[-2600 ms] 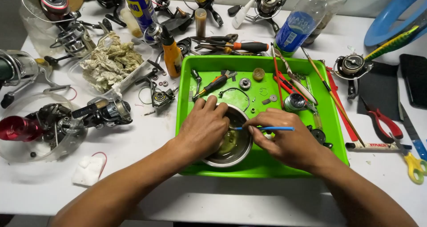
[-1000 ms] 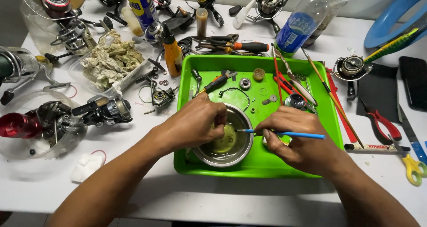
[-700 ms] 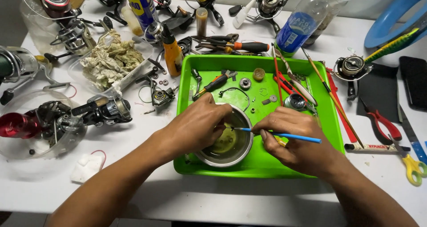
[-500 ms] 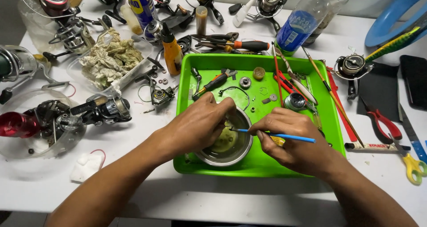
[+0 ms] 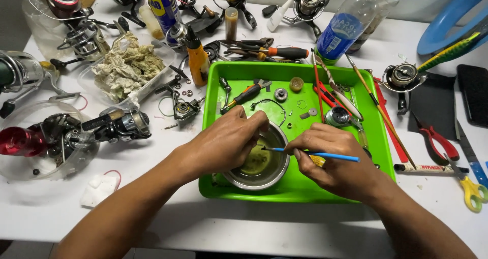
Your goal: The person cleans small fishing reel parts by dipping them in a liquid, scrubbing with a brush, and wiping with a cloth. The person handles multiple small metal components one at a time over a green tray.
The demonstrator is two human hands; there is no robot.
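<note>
The left hand [image 5: 229, 142] covers the near rim of the steel bowl [image 5: 260, 165], and whatever its fingertips pinch there is hidden. The blue ring [image 5: 450, 20] runs off the frame's top-right corner.

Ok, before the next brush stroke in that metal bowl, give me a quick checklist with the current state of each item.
1. Left hand steadies the metal bowl at its rim: ok.
2. Right hand grips the blue brush: ok.
3. Brush tip inside the bowl: ok.
4. Bowl sits flat within the green tray: ok.
5. What the left fingers pinch over the bowl: cannot tell, hidden.
6. Loose washers and orange-handled screwdriver lie apart from both hands: ok.
</note>
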